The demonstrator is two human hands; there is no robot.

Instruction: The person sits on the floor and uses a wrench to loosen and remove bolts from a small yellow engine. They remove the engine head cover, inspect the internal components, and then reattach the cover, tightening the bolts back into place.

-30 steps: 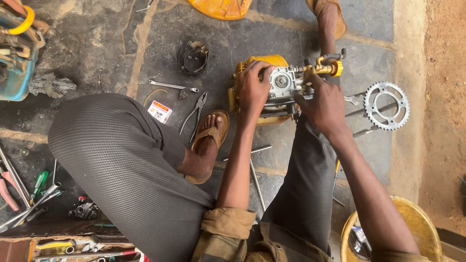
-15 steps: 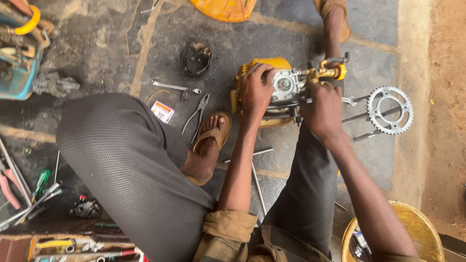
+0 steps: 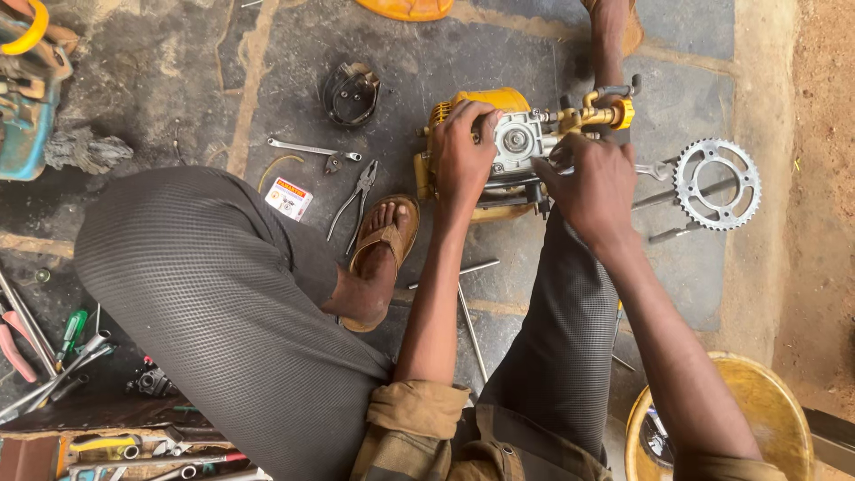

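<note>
A small yellow and silver engine (image 3: 517, 138) sits on the dark stone floor between my legs. My left hand (image 3: 461, 158) grips its yellow left side, fingers curled over the top. My right hand (image 3: 592, 183) rests against the engine's right end, below a brass fitting (image 3: 607, 115), with fingers closed on a part I cannot make out. My foot in a brown sandal (image 3: 385, 240) lies just left of the engine.
A chain sprocket (image 3: 717, 183) lies right of the engine. Pliers (image 3: 356, 198), a spanner (image 3: 312, 150), a black round cover (image 3: 350, 92) and a small packet (image 3: 289, 198) lie to the left. Several tools (image 3: 53, 356) crowd the lower left. A yellow bowl (image 3: 757, 410) stands lower right.
Both hands stay on the engine; my left hand has shifted slightly over its top. The view has drifted a little.
</note>
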